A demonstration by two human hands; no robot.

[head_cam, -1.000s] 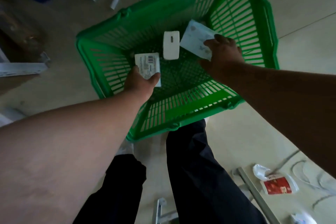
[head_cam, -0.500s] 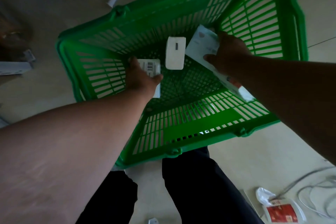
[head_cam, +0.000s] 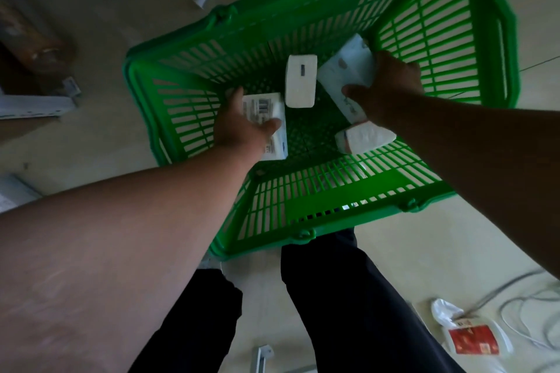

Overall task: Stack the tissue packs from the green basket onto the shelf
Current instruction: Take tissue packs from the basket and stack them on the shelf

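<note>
The green basket [head_cam: 318, 206] sits on the floor in front of a standing person, who reaches into it with both arms. The left hand [head_cam: 242, 127] grips a barcode pack [head_cam: 265, 106] at the basket's left, thumb over one edge, fingers [head_cam: 235, 94] curled round the far side, with a further white pack showing under the thumb; whether that one is gripped too cannot be told. The right hand [head_cam: 385, 85] clamps a long pack [head_cam: 345, 79] at the far right, thumb on top and fingers wrapped behind it. A white pack [head_cam: 301, 80] stands untouched between the two hands, and a fourth pack [head_cam: 365, 138] lies loose near the right forearm against the near wall. Count: four or five tissue packs visible, one basket, two hands engaged. The shelf is not in view. Risks, as judged: the soft wrapping may slide from the right-hand grip, since the pack is held near one end and hangs long; the lower left-hand pack may drop when lifted if only pinched by the thumb; either forearm could catch the basket rim on withdrawal and tip or drag it. A red-labelled pouch [head_cam: 471, 339] and loose cables [head_cam: 527, 300] lie on the floor near right, a tripping hazard when turning away.
</note>
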